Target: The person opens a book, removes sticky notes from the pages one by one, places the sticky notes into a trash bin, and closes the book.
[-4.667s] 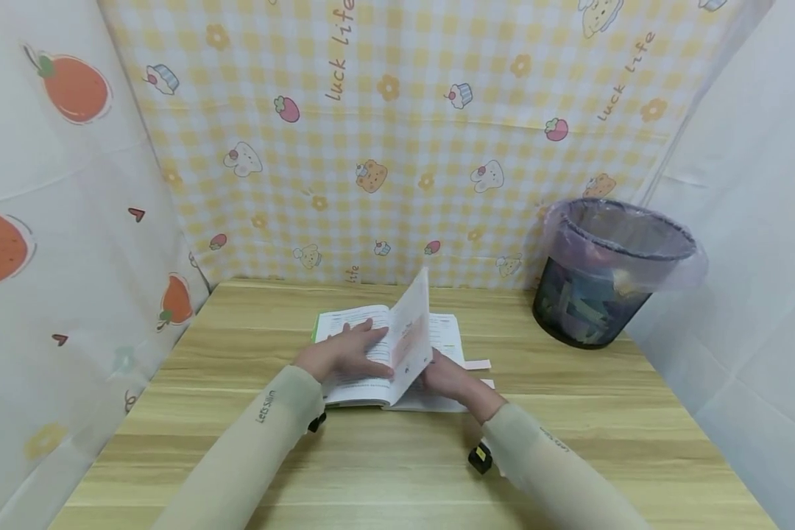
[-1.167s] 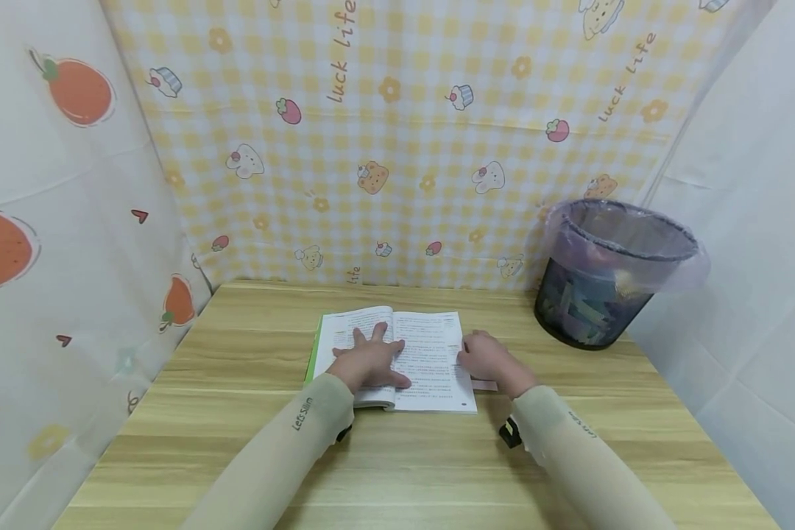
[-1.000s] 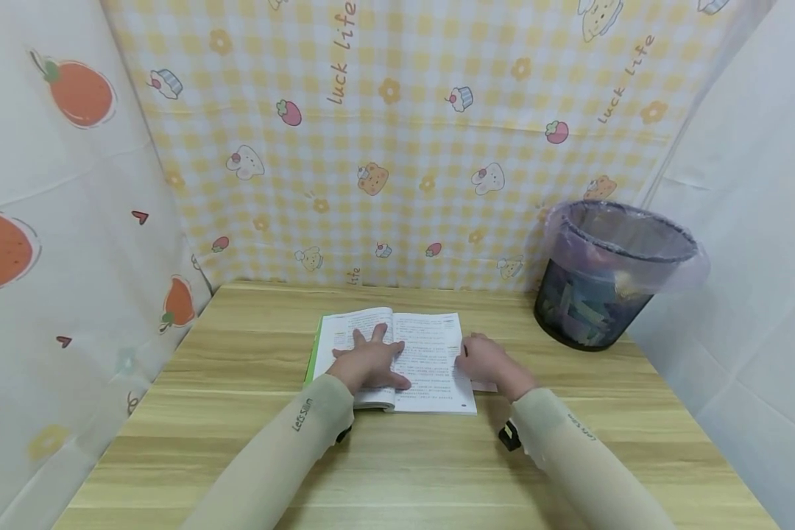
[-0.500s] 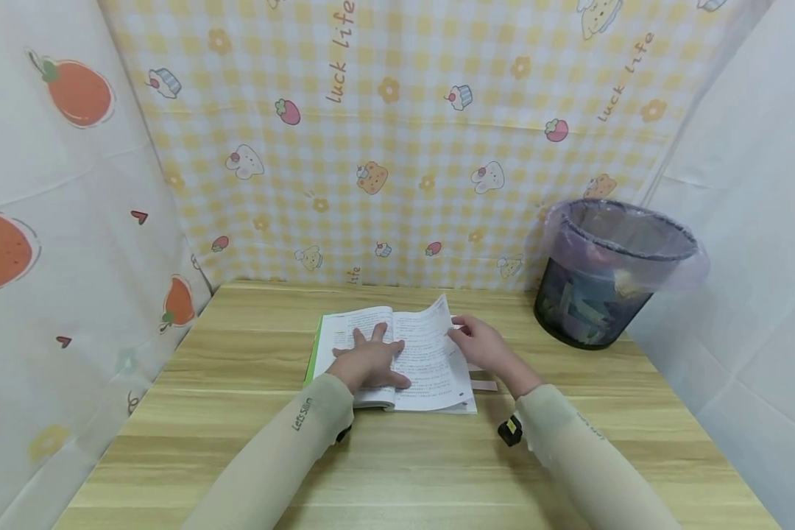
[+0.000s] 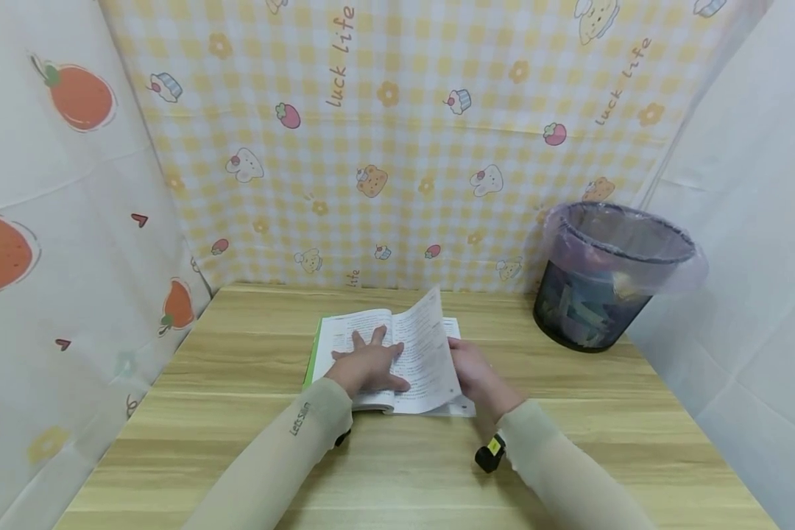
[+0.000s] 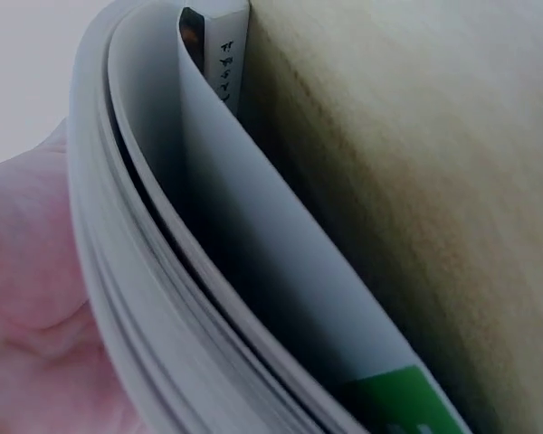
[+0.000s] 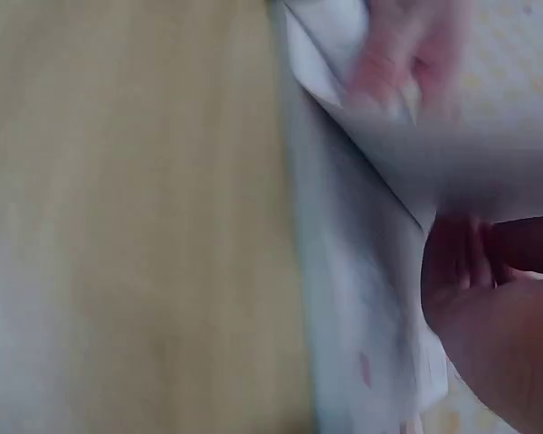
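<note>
The book lies open on the worktop, one leaf of its right side lifted and curving toward the fold. The left hand rests spread on the left page, its grip apart, fingertips reaching the fold. The right hand is behind the leaf's outer edge; I cannot tell whether its grip is clamped there. A clean turn calls for a steady left palm, then fingers slipped clear before the leaf comes over
</note>
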The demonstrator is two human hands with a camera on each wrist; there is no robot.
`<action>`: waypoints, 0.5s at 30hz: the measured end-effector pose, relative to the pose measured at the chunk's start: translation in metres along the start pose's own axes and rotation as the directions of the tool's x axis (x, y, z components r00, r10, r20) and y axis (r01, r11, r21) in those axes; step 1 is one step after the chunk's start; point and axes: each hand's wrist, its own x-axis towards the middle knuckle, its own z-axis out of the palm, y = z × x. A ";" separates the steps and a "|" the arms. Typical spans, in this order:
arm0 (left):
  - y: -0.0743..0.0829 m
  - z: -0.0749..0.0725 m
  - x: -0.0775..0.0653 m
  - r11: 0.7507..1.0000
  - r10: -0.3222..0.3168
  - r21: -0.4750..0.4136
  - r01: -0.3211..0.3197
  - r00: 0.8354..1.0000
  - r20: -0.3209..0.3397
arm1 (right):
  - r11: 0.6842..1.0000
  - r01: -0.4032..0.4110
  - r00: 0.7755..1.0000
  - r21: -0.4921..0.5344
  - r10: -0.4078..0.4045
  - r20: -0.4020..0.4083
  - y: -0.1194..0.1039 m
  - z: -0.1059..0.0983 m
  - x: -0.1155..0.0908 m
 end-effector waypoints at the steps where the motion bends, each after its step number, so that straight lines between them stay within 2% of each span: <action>1: 0.000 0.000 0.000 1.000 0.002 -0.004 -0.002 1.000 -0.002 | 1.000 0.011 1.000 -0.022 -0.012 -0.014 0.002 0.004 -0.001; 3: 0.000 0.000 -0.002 1.000 0.009 -0.005 -0.009 1.000 -0.007 | 0.994 0.030 0.998 -0.101 -0.034 -0.044 0.003 0.012 -0.005; 5: -0.001 -0.001 -0.003 1.000 0.016 -0.006 -0.016 1.000 -0.013 | 0.976 0.065 0.996 -0.209 -0.075 -0.039 0.002 0.018 -0.006; 9: -0.002 -0.003 -0.004 1.000 0.028 0.010 -0.028 0.999 -0.028 | 0.916 0.114 0.993 -0.385 -0.107 0.038 -0.003 0.027 -0.009; 15: -0.007 -0.005 -0.005 0.999 0.045 0.004 -0.045 0.998 -0.038 | 0.880 0.142 0.983 -0.453 -0.073 0.166 -0.005 0.028 -0.015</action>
